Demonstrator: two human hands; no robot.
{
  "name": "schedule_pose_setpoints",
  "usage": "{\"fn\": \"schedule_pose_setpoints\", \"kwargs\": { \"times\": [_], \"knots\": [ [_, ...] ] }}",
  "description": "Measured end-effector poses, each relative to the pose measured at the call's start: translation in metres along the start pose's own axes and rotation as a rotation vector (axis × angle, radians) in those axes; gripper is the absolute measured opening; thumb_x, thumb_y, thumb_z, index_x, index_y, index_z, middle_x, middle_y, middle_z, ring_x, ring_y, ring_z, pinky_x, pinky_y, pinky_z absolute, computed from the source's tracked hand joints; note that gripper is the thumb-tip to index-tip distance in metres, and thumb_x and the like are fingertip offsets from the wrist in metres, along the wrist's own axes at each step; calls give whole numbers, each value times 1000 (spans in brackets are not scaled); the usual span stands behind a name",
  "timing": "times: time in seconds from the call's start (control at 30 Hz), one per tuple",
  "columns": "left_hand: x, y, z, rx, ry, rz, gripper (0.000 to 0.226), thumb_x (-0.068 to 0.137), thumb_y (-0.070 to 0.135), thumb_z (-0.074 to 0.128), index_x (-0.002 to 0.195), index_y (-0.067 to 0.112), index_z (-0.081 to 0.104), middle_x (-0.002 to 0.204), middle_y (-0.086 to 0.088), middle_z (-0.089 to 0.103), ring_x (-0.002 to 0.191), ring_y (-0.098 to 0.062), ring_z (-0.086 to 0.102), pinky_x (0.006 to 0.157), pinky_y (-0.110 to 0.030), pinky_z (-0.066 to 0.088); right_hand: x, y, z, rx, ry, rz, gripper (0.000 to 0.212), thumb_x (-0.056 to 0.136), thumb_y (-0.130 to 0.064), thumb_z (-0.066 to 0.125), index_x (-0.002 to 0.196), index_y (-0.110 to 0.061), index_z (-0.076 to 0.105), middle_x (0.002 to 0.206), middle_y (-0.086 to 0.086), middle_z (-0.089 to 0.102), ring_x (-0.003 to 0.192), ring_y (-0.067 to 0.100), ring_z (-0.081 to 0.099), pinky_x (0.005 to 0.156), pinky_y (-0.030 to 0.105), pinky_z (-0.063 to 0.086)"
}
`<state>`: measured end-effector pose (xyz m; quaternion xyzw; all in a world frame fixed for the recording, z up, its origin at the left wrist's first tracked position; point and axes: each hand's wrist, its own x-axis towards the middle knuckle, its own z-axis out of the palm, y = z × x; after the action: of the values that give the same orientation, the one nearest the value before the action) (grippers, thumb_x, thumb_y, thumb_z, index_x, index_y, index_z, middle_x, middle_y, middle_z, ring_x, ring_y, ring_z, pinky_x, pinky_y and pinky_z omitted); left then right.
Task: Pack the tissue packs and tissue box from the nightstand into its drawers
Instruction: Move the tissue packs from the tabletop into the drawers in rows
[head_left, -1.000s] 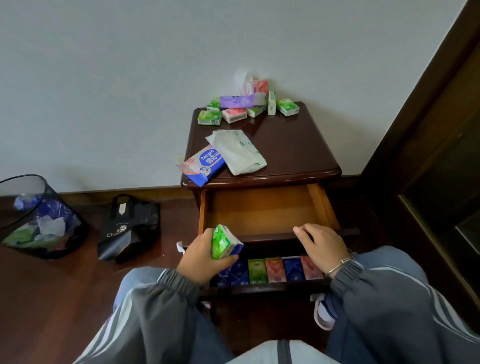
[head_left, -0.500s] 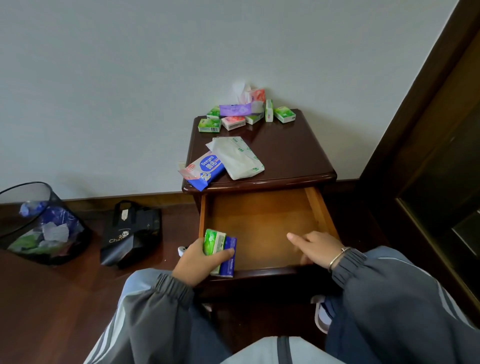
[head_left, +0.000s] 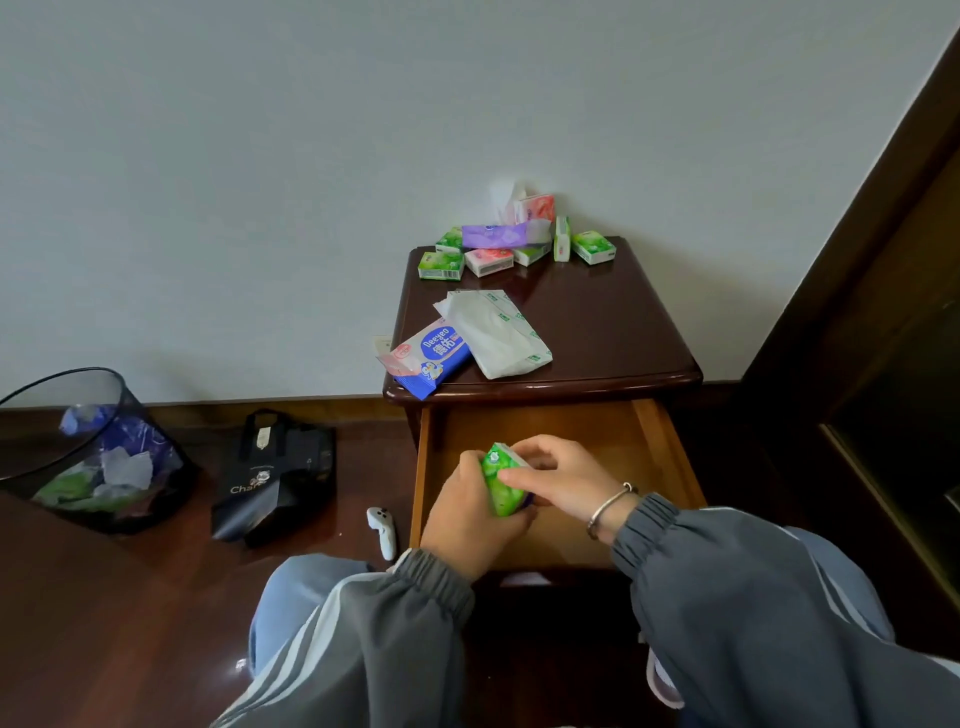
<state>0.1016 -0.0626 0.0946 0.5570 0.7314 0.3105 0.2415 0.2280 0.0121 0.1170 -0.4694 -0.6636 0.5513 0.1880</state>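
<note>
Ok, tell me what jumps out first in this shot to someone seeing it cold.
Both hands meet over the open top drawer: the left hand grips a green tissue pack and the right hand pinches it from the right. Behind them, a clutter of small tissue packs crowds the back of the dark nightstand by the wall, and a blue wipes pack overhangs its front left edge.

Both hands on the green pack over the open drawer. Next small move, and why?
Probably lower the green pack into the drawer and release. The left hand and right hand both grip it over the open drawer, and more tissue packs wait on the nightstand.
</note>
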Motion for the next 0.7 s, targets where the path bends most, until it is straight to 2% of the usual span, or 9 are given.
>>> {"fn": "schedule_pose_setpoints", "kwargs": {
  "times": [0.1, 0.17, 0.2, 0.3, 0.4, 0.5, 0.57, 0.6, 0.7],
  "knots": [
    [16, -8, -16, 8, -138, 80, 87, 70, 42, 81, 138, 12, 36, 132, 2, 48, 121, -9, 47, 99, -18, 39, 13, 13, -17, 107, 101, 4, 26, 75, -25, 74, 98, -24, 63, 102, -2, 67, 98, 12, 64, 81, 34, 57],
    [31, -12, -35, -7, -87, 108, 78, 74, 41, 78, 138, 16, 40, 131, 6, 49, 119, -3, 46, 96, -11, 35, 22, 21, -37, 159, 174, 2, 22, 77, -23, 73, 94, -28, 62, 101, -1, 68, 91, 7, 65, 68, 23, 55],
    [39, -14, -46, -17, -26, 115, 70, 77, 40, 75, 135, 17, 43, 127, 7, 51, 116, -1, 47, 93, -11, 35, 27, 24, -49, 184, 215, -7, 20, 77, -22, 73, 93, -28, 62, 101, -2, 68, 90, 6, 65, 67, 21, 53],
    [76, -17, -77, -23, 136, 123, 50, 85, 34, 69, 128, 17, 50, 118, 8, 54, 109, -5, 51, 85, -19, 43, 49, 26, -83, 283, 324, -45, 19, 79, -18, 71, 95, -26, 63, 102, 0, 69, 94, 11, 65, 79, 30, 53],
    [127, -17, -98, 29, 198, 141, 40, 89, 23, 65, 125, 13, 51, 122, -1, 56, 107, -9, 51, 80, -21, 42, 87, 12, -116, 311, 451, -117, 17, 82, -19, 67, 96, -27, 62, 97, -5, 68, 89, 8, 64, 78, 29, 52],
    [183, -13, -107, 130, 242, 149, 39, 88, 17, 63, 125, 7, 53, 122, -9, 57, 109, -19, 55, 87, -22, 39, 131, -5, -140, 358, 611, -166, 9, 85, -20, 62, 94, -22, 62, 85, -9, 65, 77, 2, 60, 71, 18, 48],
    [226, -11, -108, 188, 239, 146, 41, 87, 15, 63, 126, 5, 52, 122, -13, 56, 111, -24, 55, 90, -25, 39, 165, -9, -152, 305, 653, -166, 7, 87, -23, 59, 93, -20, 62, 79, -11, 62, 70, -1, 56, 57, 8, 43],
    [248, -11, -108, 217, 228, 133, 44, 86, 15, 63, 127, 5, 51, 123, -14, 55, 113, -26, 54, 92, -28, 40, 181, -9, -155, 275, 648, -162, 6, 87, -24, 59, 91, -20, 62, 77, -10, 61, 68, 0, 55, 51, 8, 42],
    [311, -14, -107, 341, 171, 84, 55, 84, 18, 63, 135, 8, 44, 131, -15, 49, 119, -32, 48, 99, -37, 39, 222, -2, -162, 136, 602, -130, 9, 88, -28, 58, 90, -20, 62, 80, -5, 62, 73, 7, 56, 60, 20, 42]
  ]
}}
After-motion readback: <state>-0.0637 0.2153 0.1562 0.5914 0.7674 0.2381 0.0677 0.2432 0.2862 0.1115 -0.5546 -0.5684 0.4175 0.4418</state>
